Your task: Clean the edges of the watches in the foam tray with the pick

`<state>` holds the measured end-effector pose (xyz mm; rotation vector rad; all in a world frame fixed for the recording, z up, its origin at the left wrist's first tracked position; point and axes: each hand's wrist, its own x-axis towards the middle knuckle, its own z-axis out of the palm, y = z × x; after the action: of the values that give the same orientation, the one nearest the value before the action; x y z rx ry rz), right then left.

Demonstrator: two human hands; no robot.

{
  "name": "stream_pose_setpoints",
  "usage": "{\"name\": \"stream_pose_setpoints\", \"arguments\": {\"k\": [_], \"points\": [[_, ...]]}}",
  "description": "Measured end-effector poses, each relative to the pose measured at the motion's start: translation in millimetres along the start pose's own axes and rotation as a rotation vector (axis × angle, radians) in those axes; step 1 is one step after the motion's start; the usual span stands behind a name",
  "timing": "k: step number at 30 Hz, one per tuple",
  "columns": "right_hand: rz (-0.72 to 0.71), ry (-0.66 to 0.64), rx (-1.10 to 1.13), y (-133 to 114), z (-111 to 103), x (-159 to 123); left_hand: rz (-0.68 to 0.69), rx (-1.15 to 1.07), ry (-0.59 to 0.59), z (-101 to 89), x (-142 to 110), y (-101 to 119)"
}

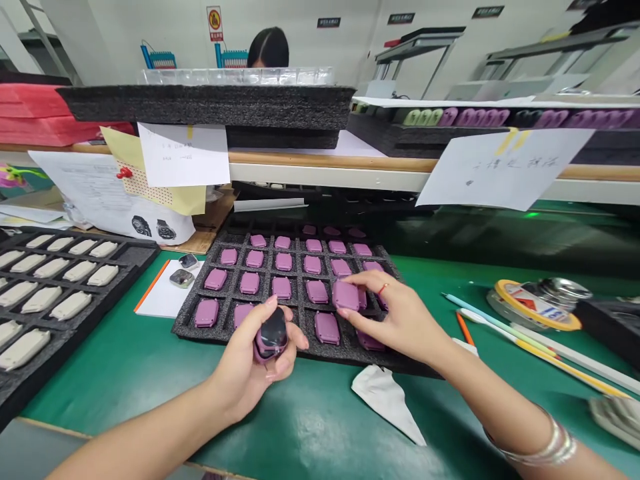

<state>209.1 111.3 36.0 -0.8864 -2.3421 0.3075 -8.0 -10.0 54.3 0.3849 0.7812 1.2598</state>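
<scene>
My left hand (250, 363) is closed around a purple watch case with a dark glossy screen (271, 335), held just in front of the black foam tray (197, 308). My right hand (400, 317) pinches another purple watch case (346, 295) by its edges, lifted slightly above the tray's right part. The tray holds several purple cases (283, 261) lying in rows of pockets.
A second foam tray with several cream-white cases (55, 280) lies at the left. A white cloth (387, 400) rests on the green mat near my right forearm. Pencils (500, 327), a tape roll (537, 305), papers and two loose watch bodies (183, 270) lie around. A person sits behind the shelf.
</scene>
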Motion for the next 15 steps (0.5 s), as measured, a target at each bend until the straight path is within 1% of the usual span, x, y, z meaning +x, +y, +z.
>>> {"name": "stream_pose_setpoints", "arguments": {"k": [2,3,5,7,8,10,12,15], "points": [[0.016,-0.075,-0.032,12,6,-6,0.006,0.054,-0.015,-0.5,-1,0],[0.022,-0.091,-0.040,13,7,-8,0.004,0.087,-0.018,-0.4,-1,-1],[0.030,-0.076,-0.018,6,3,-8,-0.005,0.124,-0.028,0.5,-1,-2],[0.003,-0.051,0.075,-13,-7,-3,-0.024,0.088,-0.057,1.7,-1,-3],[-0.034,-0.044,0.146,-26,-12,0,-0.038,0.046,-0.078,2.1,-1,-4],[-0.156,-0.068,0.269,-53,-19,5,-0.074,-0.041,-0.118,2.4,0,-4],[-0.256,-0.093,0.279,-76,-19,8,-0.099,-0.103,-0.126,1.7,1,-4],[-0.323,-0.039,0.250,-92,-8,9,-0.131,-0.157,-0.110,-0.6,2,-3]]}}
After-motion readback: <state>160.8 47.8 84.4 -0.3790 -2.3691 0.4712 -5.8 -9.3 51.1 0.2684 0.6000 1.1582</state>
